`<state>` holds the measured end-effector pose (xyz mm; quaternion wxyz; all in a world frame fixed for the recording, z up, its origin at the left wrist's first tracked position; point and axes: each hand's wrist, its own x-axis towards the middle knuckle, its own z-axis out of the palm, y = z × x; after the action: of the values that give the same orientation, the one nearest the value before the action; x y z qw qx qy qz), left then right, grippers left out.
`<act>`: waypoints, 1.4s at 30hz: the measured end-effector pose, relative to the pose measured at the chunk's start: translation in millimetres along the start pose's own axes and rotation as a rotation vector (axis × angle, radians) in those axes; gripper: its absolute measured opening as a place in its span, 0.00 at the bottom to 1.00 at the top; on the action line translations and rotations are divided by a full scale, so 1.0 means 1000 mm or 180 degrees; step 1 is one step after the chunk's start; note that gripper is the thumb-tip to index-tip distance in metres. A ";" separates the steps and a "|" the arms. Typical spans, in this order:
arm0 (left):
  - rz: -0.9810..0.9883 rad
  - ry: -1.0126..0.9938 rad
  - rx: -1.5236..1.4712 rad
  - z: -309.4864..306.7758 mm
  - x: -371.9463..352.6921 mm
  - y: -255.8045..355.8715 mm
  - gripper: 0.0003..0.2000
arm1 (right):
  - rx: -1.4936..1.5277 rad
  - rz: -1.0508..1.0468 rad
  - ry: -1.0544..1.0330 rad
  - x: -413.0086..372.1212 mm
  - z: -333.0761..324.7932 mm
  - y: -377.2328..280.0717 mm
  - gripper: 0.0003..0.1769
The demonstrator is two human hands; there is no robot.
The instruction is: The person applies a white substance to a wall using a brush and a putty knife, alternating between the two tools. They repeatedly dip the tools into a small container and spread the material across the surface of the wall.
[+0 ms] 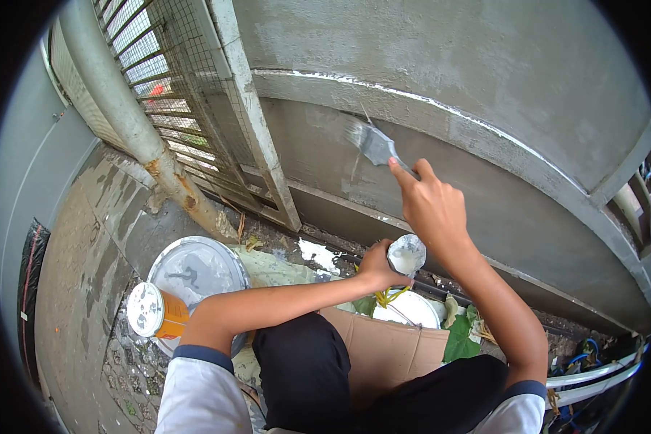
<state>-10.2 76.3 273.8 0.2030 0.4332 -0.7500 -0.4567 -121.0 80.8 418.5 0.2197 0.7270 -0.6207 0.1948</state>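
My right hand [434, 206] is closed around the handle of a paintbrush [377, 146], whose bristles point left against the grey wall [307, 134]. Below and to the left of it, my left hand [378, 267] grips a small cup [406, 255] with whitish paint inside, its open top facing me. A raised band [412, 108] with a white line along its upper edge curves across the wall above the brush.
Left of my legs stand a large paint-stained bucket [199, 269] and an orange tin with a white lid [146, 309]. Cardboard [383, 351] lies between my knees, near a white lid [411, 309]. A metal gate [257, 123] and a pole [116, 87] rise at left.
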 end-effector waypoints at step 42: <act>0.0094 -0.0099 -0.0040 -0.003 -0.011 0.015 0.42 | 0.0056 -0.0475 0.0079 0.030 0.054 -0.030 0.26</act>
<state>-9.2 87.0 288.7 0.2007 0.4136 -0.7565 -0.4651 -86.3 29.7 387.9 0.2348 0.7706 -0.5603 0.1923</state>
